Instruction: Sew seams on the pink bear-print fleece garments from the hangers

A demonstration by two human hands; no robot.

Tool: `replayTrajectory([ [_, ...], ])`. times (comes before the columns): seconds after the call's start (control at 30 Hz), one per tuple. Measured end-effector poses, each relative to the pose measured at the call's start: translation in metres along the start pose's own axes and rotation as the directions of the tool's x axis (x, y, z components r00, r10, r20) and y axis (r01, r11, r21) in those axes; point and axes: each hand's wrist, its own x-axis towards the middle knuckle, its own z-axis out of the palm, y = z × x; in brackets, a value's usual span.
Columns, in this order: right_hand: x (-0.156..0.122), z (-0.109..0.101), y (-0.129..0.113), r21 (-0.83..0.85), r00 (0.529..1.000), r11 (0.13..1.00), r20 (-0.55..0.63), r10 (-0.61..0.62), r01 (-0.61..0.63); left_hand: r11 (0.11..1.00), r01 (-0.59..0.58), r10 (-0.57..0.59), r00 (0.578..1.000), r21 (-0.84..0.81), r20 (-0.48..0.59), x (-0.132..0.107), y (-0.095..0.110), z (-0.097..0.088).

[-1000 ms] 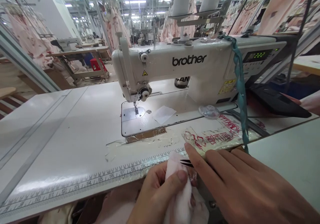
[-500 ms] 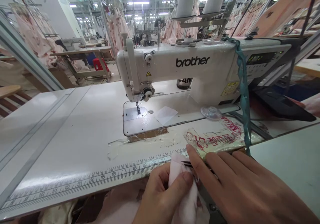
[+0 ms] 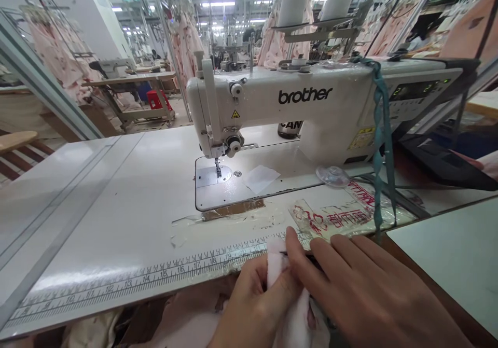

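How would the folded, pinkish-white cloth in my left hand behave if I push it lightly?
The pinkish-white cloth is probably floppy: below the left hand, it falls in loose folds. Its upper end, however, stands above the grip, so it may resist slightly there. Its matte surface suggests it would not be very slippery.

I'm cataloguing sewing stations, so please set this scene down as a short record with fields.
Left hand: pinching pale cloth
Right hand: beside the cloth; dark tool tip shows by its index finger, grip hidden
Machine: white sewing machine, marked "brother"
On its bed: small white piece, right of the needle
Table: ruler strip along near edge
Hanging: teal strip
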Motion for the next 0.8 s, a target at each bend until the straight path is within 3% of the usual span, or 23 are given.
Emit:
replayTrajectory([
  [0.13, 0.003, 0.005, 0.001, 0.069, 1.0, 0.998, -0.006, 0.013, -0.013, 1.0, -0.013, 0.012, 0.999, 0.022, 0.035, 0.003, 0.001, -0.002],
  [0.23, 0.002, 0.007, 0.008, 0.219, 0.998, 0.974, -0.03, 0.061, -0.053, 0.999, 0.013, -0.015, 0.999, 0.049, 0.042, 0.001, 0.006, -0.003],
  [0.4, -0.004, 0.011, 0.02, 0.501, 0.96, 0.822, 0.079, 0.268, -0.27, 0.995, 0.095, -0.095, 0.994, 0.017, 0.049, -0.004, 0.011, -0.008],
  [0.53, -0.006, 0.016, 0.016, 0.628, 0.965, 0.735, 0.123, 0.231, -0.256, 0.993, 0.115, -0.115, 0.991, 0.007, 0.063, -0.006, 0.011, -0.008],
  [0.67, -0.006, 0.014, 0.014, 0.684, 0.98, 0.705, 0.082, 0.182, -0.188, 0.978, 0.099, -0.129, 0.978, 0.184, 0.161, -0.008, 0.012, -0.009],
  [0.8, -0.004, 0.01, 0.021, 0.718, 0.981, 0.67, 0.11, 0.16, -0.19, 0.893, 0.014, -0.144, 0.956, 0.451, 0.257, -0.012, 0.016, -0.016],
])
